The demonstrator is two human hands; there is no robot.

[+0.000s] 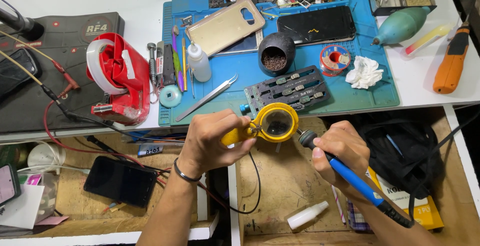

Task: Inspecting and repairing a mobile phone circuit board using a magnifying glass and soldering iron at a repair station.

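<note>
My left hand [212, 141] grips the handle of a yellow round magnifier [272, 123], held just in front of the table's edge. A small dark part sits inside its ring. My right hand [340, 151] holds a soldering iron [350, 173] with a blue handle like a pen. Its tip points at the magnifier's right rim. The iron's black cord runs off toward the lower right. On the blue work mat [240, 73] just above lies a dark metal fixture plate [287, 90].
The mat carries tweezers [207, 97], a small white bottle [199, 62], a black cup [276, 52], a solder spool [334, 59], a dark phone [316, 25], a gold phone cover [225, 25]. A red tape dispenser [117, 78] stands left; a green blower [400, 26] and orange screwdriver [452, 61] lie right.
</note>
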